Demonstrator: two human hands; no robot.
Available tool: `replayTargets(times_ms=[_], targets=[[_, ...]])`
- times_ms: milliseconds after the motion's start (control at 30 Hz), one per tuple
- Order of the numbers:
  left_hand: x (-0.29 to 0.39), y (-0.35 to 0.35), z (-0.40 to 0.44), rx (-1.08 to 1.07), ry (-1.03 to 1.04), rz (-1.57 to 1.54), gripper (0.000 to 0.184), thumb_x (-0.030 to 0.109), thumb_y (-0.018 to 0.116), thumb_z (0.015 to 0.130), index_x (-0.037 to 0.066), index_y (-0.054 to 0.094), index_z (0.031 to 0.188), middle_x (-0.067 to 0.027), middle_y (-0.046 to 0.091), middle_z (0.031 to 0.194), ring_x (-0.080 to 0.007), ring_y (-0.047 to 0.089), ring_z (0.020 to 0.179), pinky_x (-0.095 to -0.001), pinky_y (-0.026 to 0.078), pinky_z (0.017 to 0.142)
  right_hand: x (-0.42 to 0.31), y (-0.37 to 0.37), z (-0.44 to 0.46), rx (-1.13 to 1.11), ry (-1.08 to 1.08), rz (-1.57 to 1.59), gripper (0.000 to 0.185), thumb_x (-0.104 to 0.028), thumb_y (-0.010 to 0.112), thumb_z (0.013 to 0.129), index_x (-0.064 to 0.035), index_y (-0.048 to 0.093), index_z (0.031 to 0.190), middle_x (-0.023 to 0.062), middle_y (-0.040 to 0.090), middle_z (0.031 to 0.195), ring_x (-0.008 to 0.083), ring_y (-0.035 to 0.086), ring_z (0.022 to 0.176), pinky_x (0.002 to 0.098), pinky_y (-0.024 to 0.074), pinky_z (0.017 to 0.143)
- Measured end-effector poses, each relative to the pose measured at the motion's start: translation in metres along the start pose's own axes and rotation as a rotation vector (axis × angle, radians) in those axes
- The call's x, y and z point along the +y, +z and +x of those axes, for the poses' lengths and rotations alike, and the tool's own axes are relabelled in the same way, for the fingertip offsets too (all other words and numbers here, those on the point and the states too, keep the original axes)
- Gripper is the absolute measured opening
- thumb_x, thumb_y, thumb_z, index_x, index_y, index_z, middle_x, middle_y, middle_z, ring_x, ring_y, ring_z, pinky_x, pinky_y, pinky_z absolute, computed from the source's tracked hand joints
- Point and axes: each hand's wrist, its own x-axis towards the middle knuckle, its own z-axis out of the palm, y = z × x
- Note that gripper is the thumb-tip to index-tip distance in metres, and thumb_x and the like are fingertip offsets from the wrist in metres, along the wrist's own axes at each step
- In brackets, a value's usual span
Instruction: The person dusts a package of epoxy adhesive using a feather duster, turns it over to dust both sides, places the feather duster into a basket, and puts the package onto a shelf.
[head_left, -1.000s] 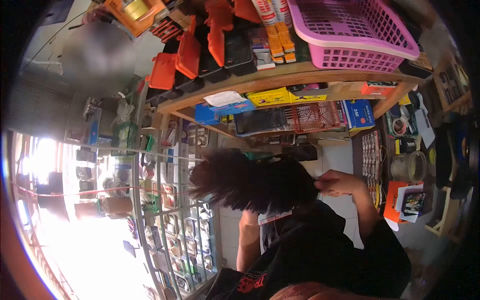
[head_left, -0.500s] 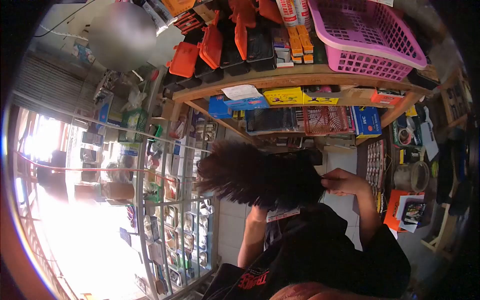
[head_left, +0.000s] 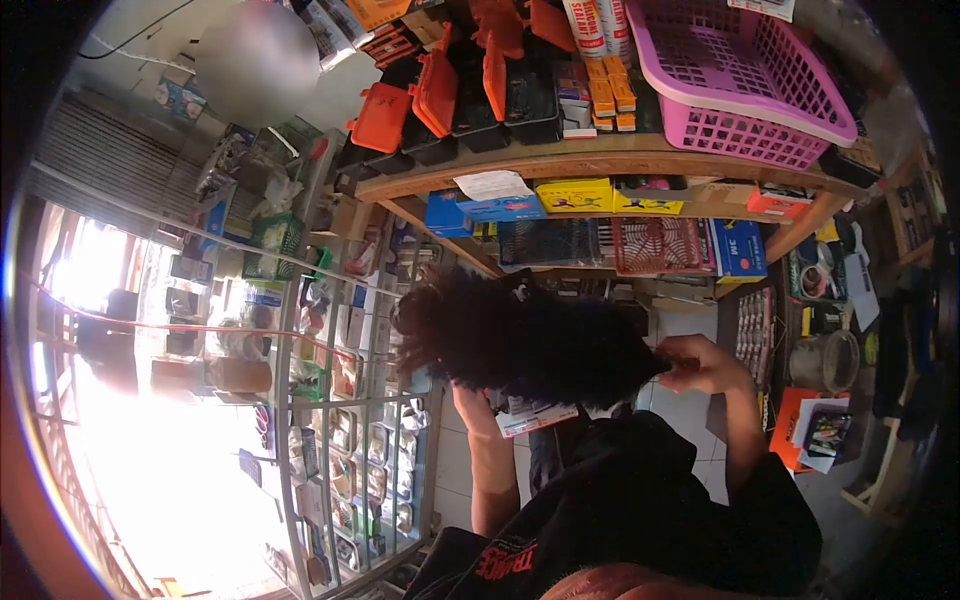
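A dark, fluffy feather duster (head_left: 530,345) stretches across the middle of the view, in front of my body. My right hand (head_left: 708,366) is closed around its narrow right end. Below the duster's left part, my left hand (head_left: 480,410) is at the edge of a flat white box with red print (head_left: 537,417). The feathers cover most of that box and the tips of my left fingers, which look closed on it. The dark feathers lie over the box's upper side.
A wooden shelf (head_left: 600,160) ahead bears orange-lidded black cases (head_left: 435,95), sealant tubes (head_left: 600,30) and a pink basket (head_left: 750,130). At left stands a glass display case (head_left: 350,440) with packaged goods. An orange box (head_left: 790,425) lies at right.
My left hand and the white box have shifted left and slightly up, so more of the box shows. The duster has moved a little over it, with my right hand still on its end.
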Motion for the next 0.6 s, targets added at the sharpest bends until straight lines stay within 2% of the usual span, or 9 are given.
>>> replayTargets(times_ms=[67, 133, 233, 267, 333, 367, 433, 500, 600], targets=[[0.007, 0.006, 0.001, 0.042, -0.029, -0.084, 0.034, 0.027, 0.04, 0.098, 0.005, 0.059, 0.115, -0.0081, 0.064, 0.104, -0.0178, 0.062, 0.087, -0.0331, 0.054, 0.073, -0.004, 0.001, -0.004, 0.044, -0.022, -0.036, 0.03, -0.016, 0.073, 0.084, -0.0014, 0.06, 0.107, -0.0006, 0.058, 0.082, 0.0053, 0.051, 0.071, 0.0218, 0.041, 0.059], [0.004, 0.016, 0.005, -0.054, -0.068, -0.554, 0.034, 0.029, 0.038, 0.1, 0.008, 0.059, 0.116, -0.0077, 0.064, 0.103, -0.0172, 0.063, 0.086, -0.0333, 0.054, 0.072, -0.014, 0.007, -0.008, 0.121, -0.074, -0.076, 0.026, -0.014, 0.073, 0.08, -0.0022, 0.062, 0.099, -0.0001, 0.057, 0.079, 0.0054, 0.05, 0.067, 0.0218, 0.0384, 0.056], [0.036, 0.04, -0.011, -0.206, -0.132, -0.542, 0.045, 0.044, 0.04, 0.099, 0.008, 0.059, 0.117, -0.0085, 0.065, 0.1, -0.018, 0.063, 0.082, -0.0336, 0.054, 0.069, -0.015, 0.004, -0.018, 0.19, -0.207, -0.3, 0.022, -0.008, 0.071, 0.085, 0.0014, 0.061, 0.102, 0.002, 0.059, 0.083, 0.0065, 0.053, 0.074, 0.0216, 0.0429, 0.063], [0.047, 0.048, -0.017, -0.26, -0.19, -0.53, 0.05, 0.05, 0.041, 0.098, 0.007, 0.058, 0.117, -0.0087, 0.065, 0.099, -0.0183, 0.063, 0.081, -0.0337, 0.054, 0.069, -0.009, 0.004, -0.02, 0.207, -0.232, -0.236, 0.023, -0.009, 0.071, 0.084, 0.0019, 0.061, 0.102, 0.0023, 0.059, 0.083, 0.0062, 0.052, 0.073, 0.0214, 0.0426, 0.062], [0.056, 0.056, -0.022, -0.38, -0.416, -0.482, 0.065, 0.063, 0.043, 0.093, 0.005, 0.057, 0.119, -0.0086, 0.065, 0.1, -0.019, 0.063, 0.08, -0.0337, 0.053, 0.069, 0.005, 0.004, -0.02, 0.239, -0.281, -0.106, 0.024, -0.01, 0.072, 0.084, 0.0028, 0.061, 0.101, 0.0028, 0.059, 0.083, 0.0055, 0.052, 0.071, 0.021, 0.0418, 0.06], [0.043, 0.054, -0.021, -0.395, -0.647, -0.404, 0.085, 0.076, 0.042, 0.084, 0.001, 0.055, 0.123, -0.0099, 0.064, 0.105, -0.0197, 0.063, 0.079, -0.0335, 0.053, 0.07, 0.006, 0.002, -0.022, 0.315, -0.275, -0.208, 0.023, -0.009, 0.072, 0.082, 0.0023, 0.061, 0.099, 0.0023, 0.058, 0.081, 0.0055, 0.05, 0.07, 0.021, 0.04, 0.059], [0.063, 0.063, -0.033, -0.617, -0.608, -0.393, 0.087, 0.076, 0.037, 0.085, 0.001, 0.05, 0.129, -0.0119, 0.061, 0.114, -0.0245, 0.062, 0.096, -0.0386, 0.052, 0.083, -0.004, 0.004, -0.023, 0.467, -0.257, -0.41, 0.021, -0.009, 0.072, 0.08, 0.0011, 0.061, 0.094, 0.0013, 0.055, 0.079, 0.0053, 0.048, 0.066, 0.0211, 0.0364, 0.056], [0.051, 0.07, -0.037, -0.772, -0.63, -0.514, 0.09, 0.074, 0.034, 0.087, -0.001, 0.044, 0.135, -0.0165, 0.059, 0.12, -0.0296, 0.061, 0.109, -0.0415, 0.05, 0.094, -0.025, 0.011, -0.022, 0.483, -0.327, -0.455, 0.025, -0.008, 0.07, 0.083, 0.004, 0.059, 0.103, 0.0023, 0.057, 0.083, 0.006, 0.053, 0.07, 0.0218, 0.0415, 0.056], [0.038, 0.072, -0.035, -0.952, -0.64, -0.578, 0.089, 0.073, 0.033, 0.088, -0.001, 0.042, 0.136, -0.0174, 0.058, 0.122, -0.0289, 0.061, 0.109, -0.0419, 0.051, 0.093, -0.031, 0.021, -0.012, 0.526, -0.459, -0.482, 0.025, -0.004, 0.068, 0.081, 0.0049, 0.06, 0.103, 0.0059, 0.058, 0.085, 0.012, 0.057, 0.069, 0.0242, 0.0446, 0.059]])
